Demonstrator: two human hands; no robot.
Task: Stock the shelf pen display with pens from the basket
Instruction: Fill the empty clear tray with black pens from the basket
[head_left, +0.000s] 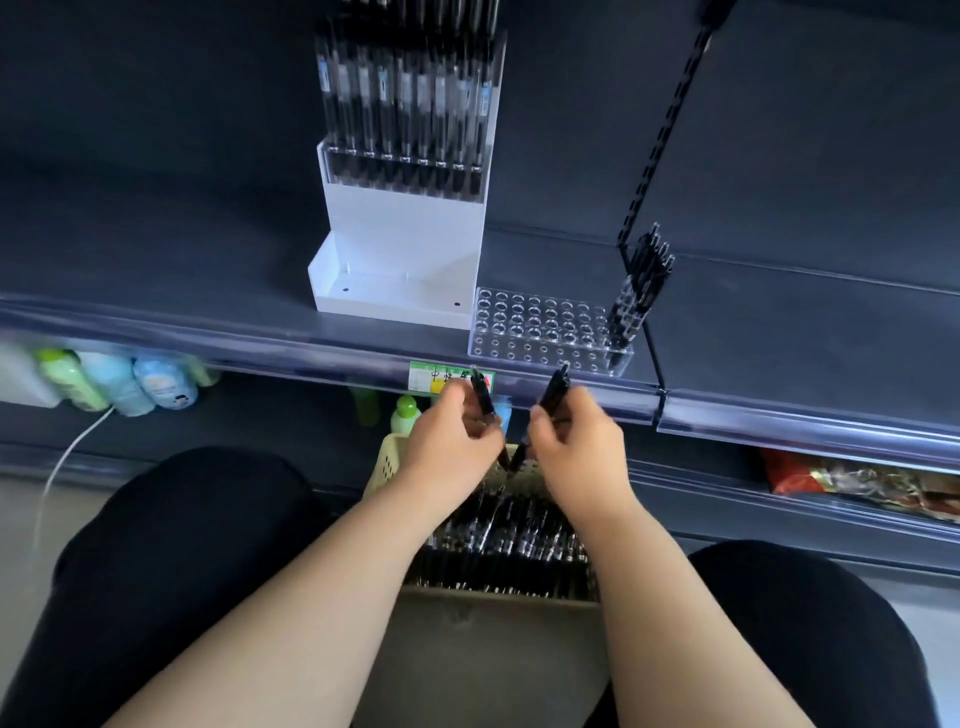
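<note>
My left hand (451, 442) and right hand (577, 441) each grip a pen (483, 399); rack (540, 325) filled only at its right end, basket (387, 466) full

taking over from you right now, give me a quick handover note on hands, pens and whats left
Left hand: grips a black pen above the basket.
Right hand: grips another black pen beside it.
Done: the clear rack holds a pen cluster at its right end only; the white stand has an upper row of pens.
Left: most rack holes are vacant, and the basket pens are plentiful.
</note>
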